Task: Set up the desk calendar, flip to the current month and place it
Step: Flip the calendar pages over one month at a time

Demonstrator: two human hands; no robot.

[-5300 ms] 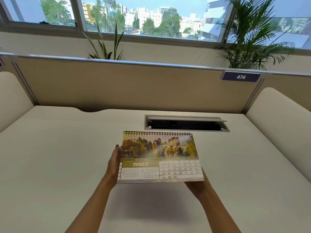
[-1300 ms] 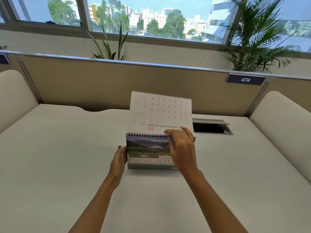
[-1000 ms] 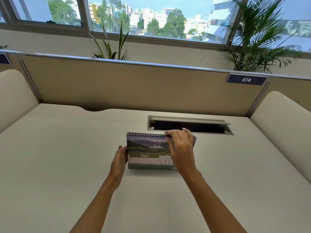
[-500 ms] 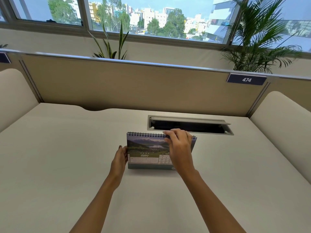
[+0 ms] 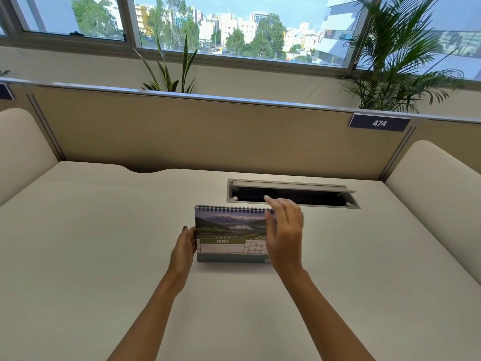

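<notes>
Head-camera view of a pale desk (image 5: 91,256) with two bare forearms reaching in from below. Going left to right: a rounded cream side panel (image 5: 18,149) borders the desk's left edge, and a tan partition (image 5: 195,134) runs across the back. Behind it, below a wide window (image 5: 234,27) looking out on trees and white buildings, stand two plants – a spiky upright one (image 5: 171,71) left of centre and a feathery palm (image 5: 393,61) at the right.

At the desk's centre, one spiral-bound desk calendar (image 5: 229,235) stands upright on its base. Its facing page shows a mountain lake photo above a green band reading "MAY", with "2026" in small type over it and a date grid at the lower right; the finer print is too small to read.

The left hand (image 5: 184,252) rests flat against the calendar's left edge, fingers straight and together. The right hand (image 5: 285,235) covers the calendar's right side, fingers loosely spread and blurred near the coil binding – whether they pinch anything cannot be told.

Just behind the calendar, one cable hatch (image 5: 291,194) lies open in the desk. Further right, a navy label (image 5: 379,123) on the partition reads "474", and a second cream panel (image 5: 437,183) closes the right side.
</notes>
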